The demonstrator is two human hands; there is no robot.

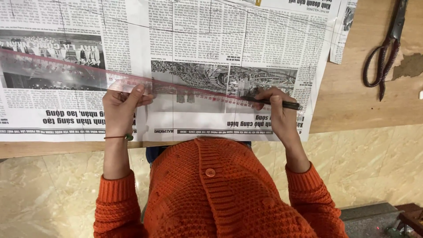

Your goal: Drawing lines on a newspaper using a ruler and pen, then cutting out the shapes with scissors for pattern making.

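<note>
- Two bare hands work over a spread newspaper [185, 39] on a wooden bench [352, 101], with a clear plastic ruler [66, 70] laid slantwise across the sheet, running from the upper left down towards the middle right.
- Left hand [121, 108]: its grip is closed down onto the ruler, fingers curled over the near end and the thumb lying across the top, pinning it flat to the paper. The wrist, which wears a thin cord bracelet [120, 137], is bent forward from an orange knitted sleeve [115, 194].
- Right hand [277, 112]: its grip is pinched tight around a dark pen [282, 104], held low and nearly flat, the tip against the ruler's edge at the hand's left side. The heel of the hand seems to rest on the paper.
- Ruler, as I judge it: light, thin, fairly stiff but springy, and smooth enough to slide on newsprint, so pressure from above near its middle would hold it better than a pinch at one end.
- Newspaper, likely: very light, limp, easily torn or creased; best held flat by a spread palm rather than lifted by a corner.
- Pen: light and rigid, best gripped near the tip.
- Dark-handled scissors [384, 53] lie well apart on the bench at the upper right, untouched.
</note>
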